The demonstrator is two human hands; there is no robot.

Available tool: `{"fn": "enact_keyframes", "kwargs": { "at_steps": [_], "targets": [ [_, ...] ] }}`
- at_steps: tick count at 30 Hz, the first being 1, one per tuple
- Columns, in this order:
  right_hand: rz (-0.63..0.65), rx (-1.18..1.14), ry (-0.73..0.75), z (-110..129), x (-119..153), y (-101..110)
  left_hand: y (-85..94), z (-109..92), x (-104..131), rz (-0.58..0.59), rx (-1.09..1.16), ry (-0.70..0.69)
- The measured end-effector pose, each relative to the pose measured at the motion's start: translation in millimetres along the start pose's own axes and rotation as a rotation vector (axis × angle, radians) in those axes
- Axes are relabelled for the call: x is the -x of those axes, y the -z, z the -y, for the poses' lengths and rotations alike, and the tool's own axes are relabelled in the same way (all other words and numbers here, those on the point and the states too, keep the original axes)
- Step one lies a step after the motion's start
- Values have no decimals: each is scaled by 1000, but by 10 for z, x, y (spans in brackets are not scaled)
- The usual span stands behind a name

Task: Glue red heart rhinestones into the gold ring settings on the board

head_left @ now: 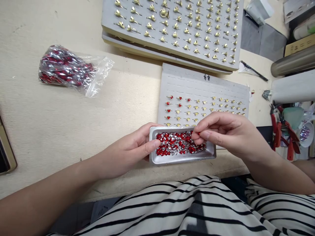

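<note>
My left hand [133, 147] grips the left end of a small metal tray [182, 159], thumb over its rim. Red and silver gems [172, 144] lie in the tray. Above the tray's right end, my right hand [221, 131] pinches a small red gem [199, 133] between thumb and forefinger. Just behind the tray is a grey foam board [184, 78] with rows of gold rings; several at its left side carry red hearts, while the others show bare gold heads.
A larger stacked grey board [147, 41] full of gold rings is at the back. A plastic bag of red gems [66, 68] lies left. Red-handled pliers [277, 134], a pen [253, 71] and a metal cylinder [292, 64] are at the right. A phone [6, 150] shows at the left edge.
</note>
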State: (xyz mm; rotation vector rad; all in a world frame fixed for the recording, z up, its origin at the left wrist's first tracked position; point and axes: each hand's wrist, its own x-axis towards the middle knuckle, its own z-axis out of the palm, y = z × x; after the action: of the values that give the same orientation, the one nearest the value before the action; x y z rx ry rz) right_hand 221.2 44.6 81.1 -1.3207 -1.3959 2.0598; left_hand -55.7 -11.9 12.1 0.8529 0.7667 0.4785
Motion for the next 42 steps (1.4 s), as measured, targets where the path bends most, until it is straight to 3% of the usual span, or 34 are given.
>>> {"fn": "enact_keyframes", "kwargs": {
  "at_steps": [11,20,29,33,42],
  "targets": [
    [-28,67,23,3,-7,31,-3,-9,13,11,24,26],
    [-294,221,117,10,-240,345,-1,-11,25,-2,-10,25],
    [-183,211,1,-18,-424,510,44,21,13,0,-40,28],
    [-179,220,23,-14,-431,509,51,22,25,6,-30,34],
    [-431,669,214,-3,-450,478,22,7,42,17,-4,81]
  ]
}}
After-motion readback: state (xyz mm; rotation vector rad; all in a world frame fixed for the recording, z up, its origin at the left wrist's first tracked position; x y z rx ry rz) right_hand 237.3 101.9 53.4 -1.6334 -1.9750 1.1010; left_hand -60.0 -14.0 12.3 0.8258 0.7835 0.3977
